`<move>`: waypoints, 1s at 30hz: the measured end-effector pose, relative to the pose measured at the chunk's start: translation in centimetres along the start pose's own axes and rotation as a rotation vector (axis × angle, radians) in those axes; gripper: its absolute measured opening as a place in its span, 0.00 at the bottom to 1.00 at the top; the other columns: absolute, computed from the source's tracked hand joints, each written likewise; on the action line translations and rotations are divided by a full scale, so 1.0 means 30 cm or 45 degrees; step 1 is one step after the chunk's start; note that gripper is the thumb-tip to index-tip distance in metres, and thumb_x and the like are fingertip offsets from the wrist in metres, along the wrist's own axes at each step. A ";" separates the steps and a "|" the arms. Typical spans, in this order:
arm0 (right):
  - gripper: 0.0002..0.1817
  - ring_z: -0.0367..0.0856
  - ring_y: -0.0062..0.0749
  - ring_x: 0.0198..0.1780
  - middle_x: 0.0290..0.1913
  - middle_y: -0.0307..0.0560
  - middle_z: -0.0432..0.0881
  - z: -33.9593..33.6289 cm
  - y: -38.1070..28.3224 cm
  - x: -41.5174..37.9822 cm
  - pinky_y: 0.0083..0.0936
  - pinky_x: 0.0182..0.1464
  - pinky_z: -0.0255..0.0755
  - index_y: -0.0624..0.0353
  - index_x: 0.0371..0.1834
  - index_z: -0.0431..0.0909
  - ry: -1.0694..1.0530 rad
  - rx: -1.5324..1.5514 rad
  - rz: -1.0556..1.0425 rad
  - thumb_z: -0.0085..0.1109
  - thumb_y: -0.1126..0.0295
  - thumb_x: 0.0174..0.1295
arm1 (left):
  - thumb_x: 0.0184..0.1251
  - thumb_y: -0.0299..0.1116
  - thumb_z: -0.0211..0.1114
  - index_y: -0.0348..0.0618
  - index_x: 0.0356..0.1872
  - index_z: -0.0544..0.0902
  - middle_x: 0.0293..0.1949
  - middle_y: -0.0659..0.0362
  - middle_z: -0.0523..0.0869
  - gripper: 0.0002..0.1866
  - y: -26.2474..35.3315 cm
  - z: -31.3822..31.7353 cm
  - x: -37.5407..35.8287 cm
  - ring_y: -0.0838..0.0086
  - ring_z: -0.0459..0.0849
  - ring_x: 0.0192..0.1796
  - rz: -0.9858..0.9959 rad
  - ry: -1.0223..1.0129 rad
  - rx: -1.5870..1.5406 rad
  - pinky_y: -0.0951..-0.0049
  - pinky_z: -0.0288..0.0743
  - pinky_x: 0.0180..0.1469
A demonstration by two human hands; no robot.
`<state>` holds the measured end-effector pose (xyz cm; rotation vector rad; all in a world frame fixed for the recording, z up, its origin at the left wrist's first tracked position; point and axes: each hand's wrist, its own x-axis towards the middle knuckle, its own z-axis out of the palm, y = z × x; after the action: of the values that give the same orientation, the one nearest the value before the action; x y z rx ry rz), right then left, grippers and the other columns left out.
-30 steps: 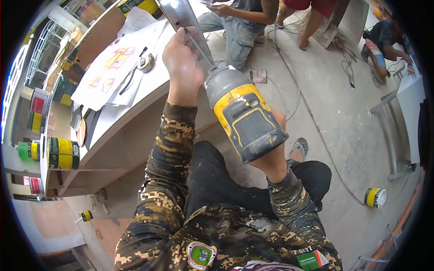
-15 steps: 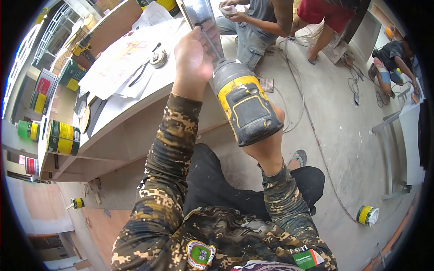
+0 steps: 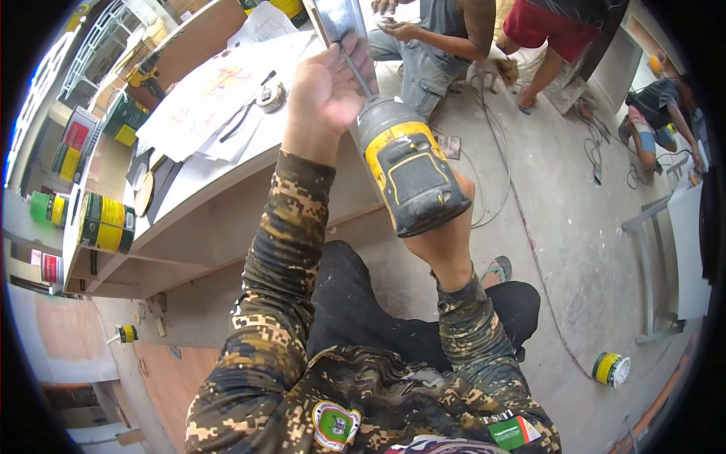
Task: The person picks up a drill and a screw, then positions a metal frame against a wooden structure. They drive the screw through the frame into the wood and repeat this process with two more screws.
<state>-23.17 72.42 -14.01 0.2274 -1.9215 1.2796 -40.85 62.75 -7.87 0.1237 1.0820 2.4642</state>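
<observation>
A yellow and black cordless drill [image 3: 416, 178] points away from me, with its back end toward the camera. My right hand [image 3: 446, 234] grips it from below and is mostly hidden behind its body. The long, thin drill bit [image 3: 357, 72] reaches up to a shiny metal strip [image 3: 340, 19]. Around the far end of the bit, my left hand [image 3: 325, 91] is closed, its thumb close to a small dark piece at the tip. What that piece is, I cannot make out. The left wrist is beside the edge of a white tabletop [image 3: 261, 140].
Papers [image 3: 197, 98], a tape measure [image 3: 271, 97] and another yellow drill [image 3: 141, 74] lie on the left. Several cans, one a green-yellow can [image 3: 106, 221], stand along the bench. A person in grey trousers [image 3: 423, 68] crouches ahead. Cables [image 3: 522, 204] cross the floor.
The drill's back end has shifted slightly up and left. My left hand stays at the bit's tip. The crouching person's hands have moved a little apart.
</observation>
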 end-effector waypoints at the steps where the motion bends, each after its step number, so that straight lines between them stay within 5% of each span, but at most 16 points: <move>1: 0.21 0.89 0.45 0.35 0.32 0.54 0.87 0.000 -0.001 0.004 0.29 0.37 0.80 0.62 0.46 0.83 -0.010 0.001 0.018 0.74 0.68 0.48 | 0.79 0.41 0.47 0.45 0.62 0.78 0.65 0.57 0.75 0.20 0.003 -0.003 0.007 0.63 0.68 0.67 -0.028 -0.003 -0.047 0.55 0.55 0.70; 21: 0.21 0.90 0.44 0.36 0.32 0.53 0.87 -0.004 -0.016 0.021 0.28 0.38 0.80 0.62 0.46 0.83 -0.038 0.004 0.082 0.75 0.68 0.49 | 0.81 0.45 0.45 0.52 0.62 0.77 0.61 0.64 0.77 0.19 0.002 -0.011 0.020 0.66 0.69 0.65 -0.105 -0.034 -0.162 0.52 0.54 0.68; 30: 0.20 0.89 0.44 0.34 0.32 0.52 0.87 -0.013 0.005 0.029 0.29 0.36 0.79 0.63 0.44 0.83 -0.015 -0.113 -0.067 0.74 0.70 0.47 | 0.80 0.43 0.43 0.40 0.69 0.70 0.68 0.54 0.71 0.25 -0.001 -0.037 0.003 0.61 0.65 0.70 -0.082 -0.137 -0.232 0.54 0.48 0.74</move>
<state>-23.63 73.06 -13.44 0.2392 -1.9642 1.1584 -41.21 62.05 -8.66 0.1600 0.8007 2.4539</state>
